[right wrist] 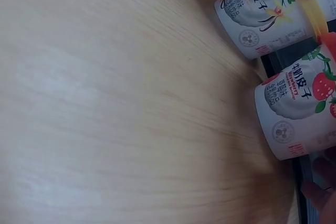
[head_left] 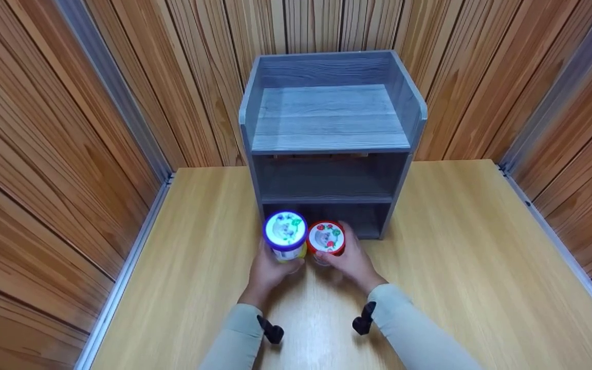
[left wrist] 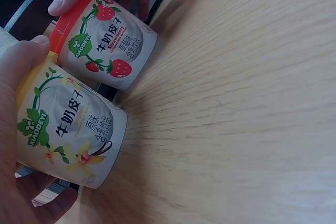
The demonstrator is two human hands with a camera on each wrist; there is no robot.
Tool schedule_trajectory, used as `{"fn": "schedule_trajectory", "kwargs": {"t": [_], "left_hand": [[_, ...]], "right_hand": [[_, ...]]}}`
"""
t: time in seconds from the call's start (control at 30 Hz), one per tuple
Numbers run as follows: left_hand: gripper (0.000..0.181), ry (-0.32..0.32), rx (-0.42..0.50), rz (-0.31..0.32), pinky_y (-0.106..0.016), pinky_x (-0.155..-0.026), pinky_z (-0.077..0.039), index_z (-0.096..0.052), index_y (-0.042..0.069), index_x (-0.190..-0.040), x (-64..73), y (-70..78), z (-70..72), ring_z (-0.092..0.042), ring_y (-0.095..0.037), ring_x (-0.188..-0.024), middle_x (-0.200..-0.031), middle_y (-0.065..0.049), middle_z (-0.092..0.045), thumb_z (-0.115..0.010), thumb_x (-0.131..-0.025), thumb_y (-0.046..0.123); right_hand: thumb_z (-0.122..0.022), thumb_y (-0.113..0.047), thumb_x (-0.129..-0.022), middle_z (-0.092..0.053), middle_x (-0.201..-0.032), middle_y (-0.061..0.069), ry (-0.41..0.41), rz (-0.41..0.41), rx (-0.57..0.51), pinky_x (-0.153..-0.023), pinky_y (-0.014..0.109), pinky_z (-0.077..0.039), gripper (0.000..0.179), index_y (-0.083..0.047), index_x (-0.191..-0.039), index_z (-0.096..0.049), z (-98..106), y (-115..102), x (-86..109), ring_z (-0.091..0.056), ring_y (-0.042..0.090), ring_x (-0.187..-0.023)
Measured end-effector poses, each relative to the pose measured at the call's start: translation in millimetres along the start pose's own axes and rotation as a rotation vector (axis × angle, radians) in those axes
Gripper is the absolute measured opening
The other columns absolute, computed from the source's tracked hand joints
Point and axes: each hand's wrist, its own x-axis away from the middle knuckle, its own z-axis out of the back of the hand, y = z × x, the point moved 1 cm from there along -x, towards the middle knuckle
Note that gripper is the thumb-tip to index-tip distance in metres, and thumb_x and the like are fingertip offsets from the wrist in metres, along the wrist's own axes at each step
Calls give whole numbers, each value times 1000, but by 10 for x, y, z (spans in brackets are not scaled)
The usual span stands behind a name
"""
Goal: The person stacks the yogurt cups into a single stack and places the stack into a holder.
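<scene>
Left hand [head_left: 267, 270] grips the vanilla cup [head_left: 285, 235], fingers wrapped round its wall; right hand [head_left: 352, 262] grips the strawberry cup [head_left: 326, 238] the same way. Both cups sit low centre of the head frame, side by side, about touching, in front of the shelf [head_left: 329, 149] and its bottom bay. Whether they rest on the table [head_left: 455, 257] or hang just above it is hard to call; wrist views suggest slightly lifted. Keep the cups upright, hold the walls not the lids, and mind the bay's top edge, which looks tight.
</scene>
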Motion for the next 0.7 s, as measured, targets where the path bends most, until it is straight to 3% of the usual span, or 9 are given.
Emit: {"fn": "schedule_trajectory", "kwargs": {"t": [0.33, 0.7], "left_hand": [[112, -4, 20, -13, -53, -115, -35, -28, 31, -155, 14, 3, 5, -43, -26, -140, -151, 2, -45, -96, -66, 33], [115, -14, 33, -26, -52, -116, -34, -28, 29, -156, -11, -41, 1, -43, -26, -140, -151, 1, -45, -96, -64, 36]], "right_hand": [[-87, -63, -65, -42, -150, 7, -20, -7, -100, -113, 52, -39, 119, -24, -156, -21, -43, 30, -5, -44, 29, -136], [-88, -62, -65, -44, -147, 5, -15, -6, -124, -112, 51, -41, 119, -22, -155, -22, 20, -14, 11, -45, 28, -134]]}}
